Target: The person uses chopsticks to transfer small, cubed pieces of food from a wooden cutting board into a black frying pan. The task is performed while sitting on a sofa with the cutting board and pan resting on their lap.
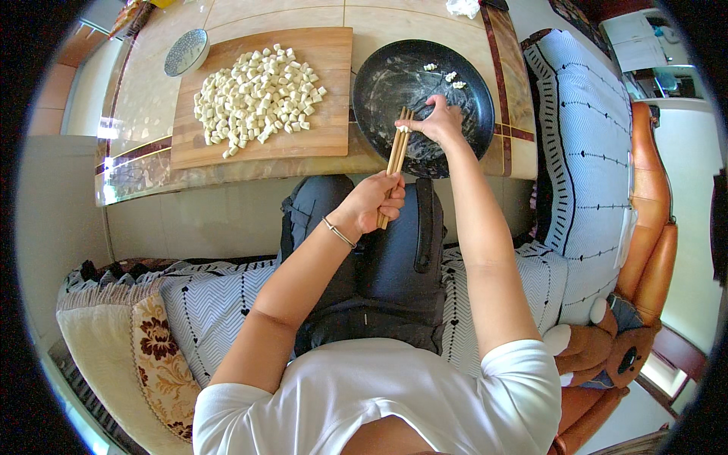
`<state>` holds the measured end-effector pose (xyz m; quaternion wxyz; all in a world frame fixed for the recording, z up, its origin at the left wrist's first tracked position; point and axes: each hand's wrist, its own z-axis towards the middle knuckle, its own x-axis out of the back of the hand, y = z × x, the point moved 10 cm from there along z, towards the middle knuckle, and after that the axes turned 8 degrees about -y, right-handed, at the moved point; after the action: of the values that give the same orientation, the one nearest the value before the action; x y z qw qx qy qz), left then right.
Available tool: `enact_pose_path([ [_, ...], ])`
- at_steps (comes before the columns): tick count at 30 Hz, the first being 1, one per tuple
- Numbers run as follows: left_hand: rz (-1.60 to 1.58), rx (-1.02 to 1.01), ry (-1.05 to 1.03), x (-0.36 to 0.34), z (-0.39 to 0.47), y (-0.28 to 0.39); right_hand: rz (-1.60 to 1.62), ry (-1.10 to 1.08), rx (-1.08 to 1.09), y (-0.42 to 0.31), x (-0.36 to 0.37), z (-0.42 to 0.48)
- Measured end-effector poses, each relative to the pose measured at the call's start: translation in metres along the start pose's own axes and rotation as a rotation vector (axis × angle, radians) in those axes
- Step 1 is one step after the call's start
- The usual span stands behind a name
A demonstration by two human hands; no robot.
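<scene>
My left hand (380, 202) is closed around the lower part of a bundle of wooden chopsticks (397, 149), which slants up over the near rim of a round black pan (378, 74). Over the pan, the thumb of my right hand (441, 120) presses a small piece of pale dough (404, 129) against the upper part of the chopsticks; its other fingers are spread and hold nothing. White flour is smeared on the pan's floor. Several small ridged dough pieces (451, 76) lie near its far right side.
Left of the pan, a wooden board (327, 145) bears a heap of small dough cubes (256, 94). A patterned bowl (187, 53) stands at the board's far left corner. Crumpled white tissue (463, 7) lies at the far side of the marble-patterned table (227, 172). A covered sofa (594, 142) is at the right.
</scene>
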<state>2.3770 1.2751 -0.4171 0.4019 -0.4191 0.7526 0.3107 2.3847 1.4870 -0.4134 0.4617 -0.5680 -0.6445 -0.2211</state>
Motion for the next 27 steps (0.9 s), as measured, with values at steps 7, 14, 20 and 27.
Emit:
enact_pose_path([
  [7, -0.006, 0.002, -0.018, 0.001, 0.000, 0.000, 0.000, 0.139, 0.026, -0.001, 0.012, -0.003],
  [14, -0.021, 0.005, -0.013, 0.000, 0.000, -0.002, 0.166, 0.558, 0.501, -0.021, 0.043, -0.028],
  [20, -0.006, -0.011, -0.037, 0.002, 0.001, -0.001, 0.354, 0.629, 0.450, -0.008, 0.062, -0.036],
  [27, 0.032, 0.003, -0.014, 0.002, 0.002, -0.002, 0.377, 0.416, 0.867, -0.111, 0.034, -0.071],
])
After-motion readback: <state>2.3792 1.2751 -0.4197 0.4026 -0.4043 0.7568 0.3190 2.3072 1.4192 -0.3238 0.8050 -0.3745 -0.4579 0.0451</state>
